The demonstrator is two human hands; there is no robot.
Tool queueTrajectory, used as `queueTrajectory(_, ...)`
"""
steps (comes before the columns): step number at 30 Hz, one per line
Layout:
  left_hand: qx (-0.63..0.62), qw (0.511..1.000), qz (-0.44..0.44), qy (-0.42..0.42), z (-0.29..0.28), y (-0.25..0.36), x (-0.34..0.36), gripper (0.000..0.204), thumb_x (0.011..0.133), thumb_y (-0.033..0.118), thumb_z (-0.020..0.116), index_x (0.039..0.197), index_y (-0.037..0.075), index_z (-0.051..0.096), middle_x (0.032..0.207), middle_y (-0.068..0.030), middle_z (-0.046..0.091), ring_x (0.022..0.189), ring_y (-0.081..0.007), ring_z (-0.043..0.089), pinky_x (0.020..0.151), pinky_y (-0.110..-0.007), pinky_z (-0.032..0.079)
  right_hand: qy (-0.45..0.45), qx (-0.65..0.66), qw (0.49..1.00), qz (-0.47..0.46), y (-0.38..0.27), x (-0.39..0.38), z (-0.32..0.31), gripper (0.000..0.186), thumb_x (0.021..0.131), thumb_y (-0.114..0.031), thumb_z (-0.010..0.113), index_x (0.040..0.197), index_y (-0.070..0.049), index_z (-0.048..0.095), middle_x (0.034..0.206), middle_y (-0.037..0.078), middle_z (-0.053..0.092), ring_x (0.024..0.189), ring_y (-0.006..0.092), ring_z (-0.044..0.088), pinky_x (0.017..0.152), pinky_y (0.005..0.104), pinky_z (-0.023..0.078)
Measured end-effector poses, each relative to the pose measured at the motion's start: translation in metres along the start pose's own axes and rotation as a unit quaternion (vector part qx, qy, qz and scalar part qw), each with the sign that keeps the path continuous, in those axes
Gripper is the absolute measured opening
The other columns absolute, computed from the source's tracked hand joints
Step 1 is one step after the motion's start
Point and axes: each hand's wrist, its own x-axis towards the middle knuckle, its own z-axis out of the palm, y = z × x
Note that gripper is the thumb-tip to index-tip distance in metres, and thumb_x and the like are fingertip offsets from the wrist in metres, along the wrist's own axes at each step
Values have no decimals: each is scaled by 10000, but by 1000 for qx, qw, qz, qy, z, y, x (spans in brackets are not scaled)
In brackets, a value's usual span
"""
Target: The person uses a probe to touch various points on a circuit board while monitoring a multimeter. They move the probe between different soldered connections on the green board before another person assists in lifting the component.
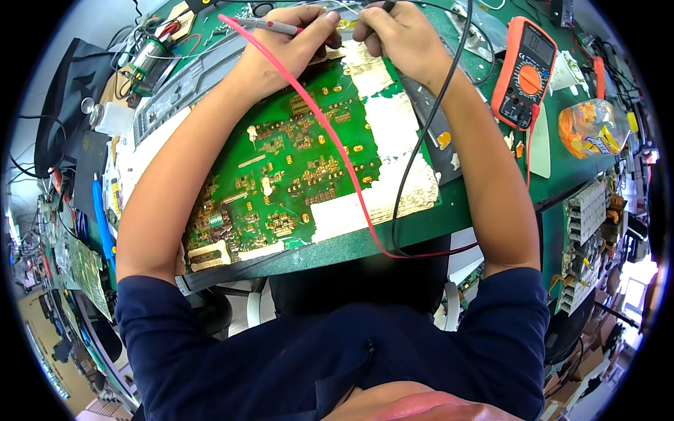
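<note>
My left hand (288, 49) grips a silver-and-red pen-like probe (270, 26) at the upper edge of a green circuit board (281, 168). My right hand (404, 42), fingers curled, holds a black probe (385, 8) just to the right; both tips are too small to make out. Large pale, ragged patches (390, 126) cover the board's right and lower parts. A red lead (333, 130) and a black lead (421, 140) drape across it. An orange multimeter (519, 74) lies beside my right forearm, with a red plug in it.
The green bench (463, 200) holds a plastic jar (590, 130) with orange contents at the right and a solder spool stand (144, 67) at the upper left. More boards (586, 238) crowd the right side; cables and tools line the left. A chair (449, 305) is below.
</note>
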Motion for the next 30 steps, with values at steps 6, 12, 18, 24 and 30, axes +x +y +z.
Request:
queueTrajectory(6,-36,998,-14,39,5,4,-4,341,1059,206,550,864,-39,684,664,-37,628,584,-77,555,530,-255,444,3,20,1000,-2,0,1,2,375,968,-225,496,758,31,671,610,83,626,573,162,587,572,325,466)
queueTrajectory(12,-19,999,-19,42,7,10,-3,335,1056,199,558,850,-35,679,643,-24,611,576,-77,544,527,-261,437,10,17,1000,-15,0,1,1,374,962,-215,498,754,42,672,601,87,626,565,168,596,564,323,472)
queueTrajectory(18,50,996,60,30,8,5,-2,251,1036,139,587,860,-29,652,671,-45,607,612,-102,549,550,-290,434,15,20,999,-23,1,1,2,382,958,-212,502,745,55,673,589,91,625,546,171,591,549,325,470)
queueTrajectory(24,98,982,158,3,7,11,-1,172,996,74,606,867,-38,627,710,-114,569,628,-179,548,577,-326,439,9,47,998,-31,5,4,2,384,959,-209,507,734,56,670,582,87,620,541,169,586,542,321,462)
queueTrajectory(30,122,981,150,-10,7,15,1,163,987,75,605,873,-41,625,719,-142,569,634,-220,549,590,-357,443,31,23,999,-8,-3,2,5,383,955,-205,512,729,55,679,584,85,627,537,165,587,540,326,463)
